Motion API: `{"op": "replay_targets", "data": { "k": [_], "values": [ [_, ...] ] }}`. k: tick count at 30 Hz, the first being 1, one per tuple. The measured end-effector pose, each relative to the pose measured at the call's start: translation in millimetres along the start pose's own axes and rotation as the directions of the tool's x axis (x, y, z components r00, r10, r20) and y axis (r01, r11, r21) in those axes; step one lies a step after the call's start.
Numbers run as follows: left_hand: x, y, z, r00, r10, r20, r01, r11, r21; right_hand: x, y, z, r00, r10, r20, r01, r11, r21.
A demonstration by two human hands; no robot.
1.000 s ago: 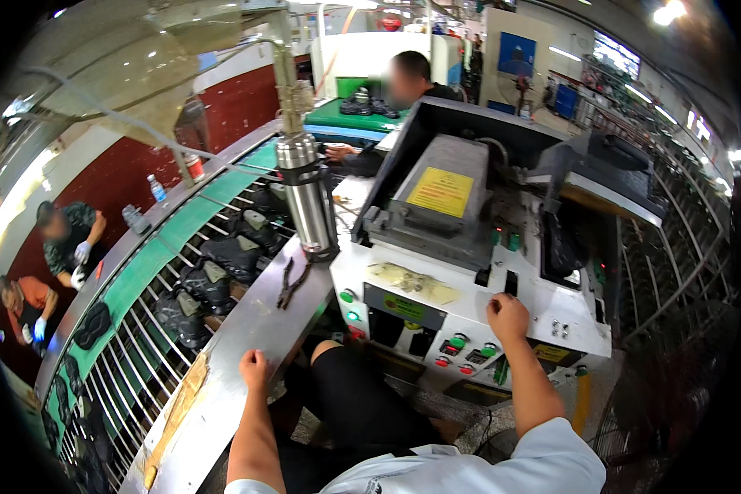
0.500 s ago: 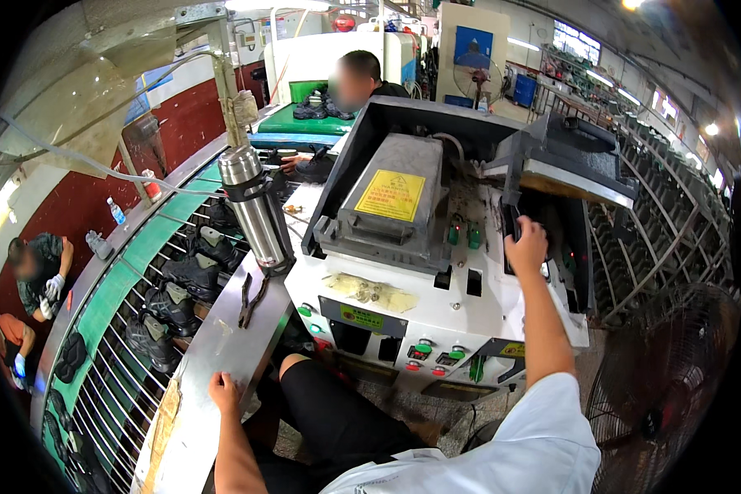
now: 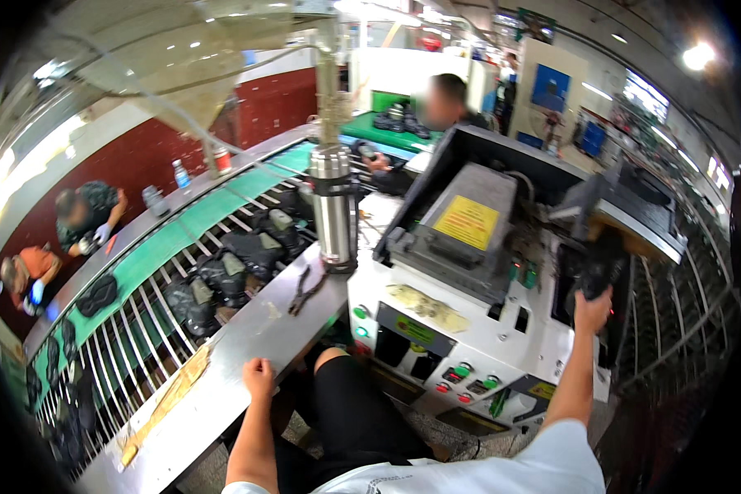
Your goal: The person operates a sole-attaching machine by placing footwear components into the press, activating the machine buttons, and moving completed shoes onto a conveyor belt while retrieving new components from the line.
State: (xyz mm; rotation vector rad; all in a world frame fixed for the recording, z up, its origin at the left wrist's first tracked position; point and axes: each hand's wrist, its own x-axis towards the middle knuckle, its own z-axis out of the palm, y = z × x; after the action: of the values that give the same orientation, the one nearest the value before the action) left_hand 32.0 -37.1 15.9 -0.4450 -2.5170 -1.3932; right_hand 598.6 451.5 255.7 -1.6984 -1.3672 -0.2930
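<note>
My right hand [image 3: 593, 311] grips a black shoe [image 3: 603, 262] by its near end, lifted over the right-hand opening of the white machine [image 3: 543, 337]. A raised dark lid [image 3: 634, 210] hangs just above the shoe. My left hand [image 3: 259, 377] is closed in a loose fist beside the edge of the metal bench [image 3: 247, 337], with nothing seen in it. Dark pincers [image 3: 306, 292] lie on the bench beyond that hand. Behind them stands a steel thermos flask [image 3: 334, 214], upright against the machine's corner.
Several black shoes [image 3: 222, 276] sit on the roller conveyor [image 3: 152, 346] at left. A green belt [image 3: 177, 239] runs alongside it. One co-worker [image 3: 449, 103] is behind the machine, and two others [image 3: 90, 218] are at far left. Dark racks [image 3: 683, 313] stand at right.
My right hand has come up out of the machine's opening with the black shoe. The view has turned left, and my left hand stays closed by the bench.
</note>
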Motion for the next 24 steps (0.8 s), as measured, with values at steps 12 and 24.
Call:
{"op": "replay_targets", "data": {
  "k": [12, 24],
  "values": [
    [-128.2, 96.0, -58.4, 0.996, 0.069, 0.057, -0.038, 0.903, -0.428, -140.6, 17.1, -12.1, 0.997, -0.037, -0.065, 0.073, 0.68, 0.73],
    [-52.2, 156.3, -248.2, 0.904, 0.334, 0.268, 0.261, 0.065, -0.963, -349.3, -332.9, -182.2, -0.292, -0.942, -0.164, -0.368, -0.047, 0.928]
  ]
}}
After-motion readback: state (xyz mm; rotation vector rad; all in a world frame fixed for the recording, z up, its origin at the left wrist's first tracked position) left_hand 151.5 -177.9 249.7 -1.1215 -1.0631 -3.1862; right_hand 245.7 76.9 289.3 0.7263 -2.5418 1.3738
